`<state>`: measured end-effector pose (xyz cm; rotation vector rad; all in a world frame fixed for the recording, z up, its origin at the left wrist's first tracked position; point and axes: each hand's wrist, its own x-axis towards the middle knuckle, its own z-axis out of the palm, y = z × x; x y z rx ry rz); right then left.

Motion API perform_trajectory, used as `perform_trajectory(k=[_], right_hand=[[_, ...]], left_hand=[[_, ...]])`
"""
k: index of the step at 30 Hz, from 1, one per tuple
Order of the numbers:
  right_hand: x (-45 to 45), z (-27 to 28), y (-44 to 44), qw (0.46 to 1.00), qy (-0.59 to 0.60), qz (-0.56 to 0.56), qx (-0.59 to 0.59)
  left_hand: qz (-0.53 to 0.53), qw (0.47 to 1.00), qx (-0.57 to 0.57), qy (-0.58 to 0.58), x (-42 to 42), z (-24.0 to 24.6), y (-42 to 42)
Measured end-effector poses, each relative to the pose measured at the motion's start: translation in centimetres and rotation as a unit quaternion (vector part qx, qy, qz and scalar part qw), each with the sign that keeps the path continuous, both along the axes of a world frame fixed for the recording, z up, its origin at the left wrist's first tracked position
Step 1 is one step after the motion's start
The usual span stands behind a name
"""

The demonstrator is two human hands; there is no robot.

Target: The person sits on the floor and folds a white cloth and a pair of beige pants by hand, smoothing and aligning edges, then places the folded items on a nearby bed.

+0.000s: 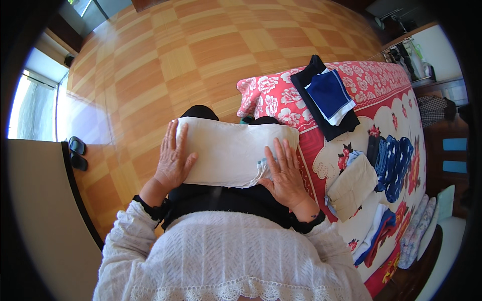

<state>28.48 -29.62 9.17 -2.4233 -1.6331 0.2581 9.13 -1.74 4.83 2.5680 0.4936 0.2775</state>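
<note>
A folded white cloth garment [222, 150] lies flat across my lap, over black trousers. My left hand [173, 156] rests on its left end with the fingers spread. On the right end lies my right hand [284, 173], palm down and fingers apart, beside a small gathered edge with bluish tips. Neither hand grips the cloth.
To my right is a bed with a red and white floral cover [290, 99]. On it lie folded black trousers [339, 129], a blue and white garment [331, 94], a beige folded garment [354, 188], rolled dark blue clothes [393, 165] and red, blue and white clothing [380, 237]. Dark slippers [78, 152] stand on the floor at left.
</note>
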Motion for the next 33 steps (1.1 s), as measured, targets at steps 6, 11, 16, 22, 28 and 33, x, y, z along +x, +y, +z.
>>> perform_trajectory(k=[6,11,16,22,28,33], right_hand=[[0.6,-1.9,0.5,1.0,0.016,-0.003,0.012],[1.0,-3.4,-0.7,0.991,0.057,-0.043,0.113],[2.0,-5.4,-4.1,0.917,0.223,-0.239,0.23],[2.8,-6.2,-5.4,0.727,0.517,-0.393,0.224],[4.1,-4.8,-5.5,0.55,0.713,-0.378,0.214],[3.9,-4.9,-5.7,0.509,0.739,-0.349,0.27]], left_hand=[[-0.038,0.999,-0.011,0.032,1.7,-0.7,-0.7],[-0.035,0.999,-0.008,0.025,1.8,-0.2,-0.9],[-0.044,0.991,0.077,0.099,2.3,3.1,-2.1],[-0.249,0.953,-0.126,0.12,6.7,7.1,-7.0],[-0.231,0.962,-0.084,0.116,12.4,6.1,-13.7],[-0.136,0.982,-0.063,0.117,14.3,2.3,-15.4]])
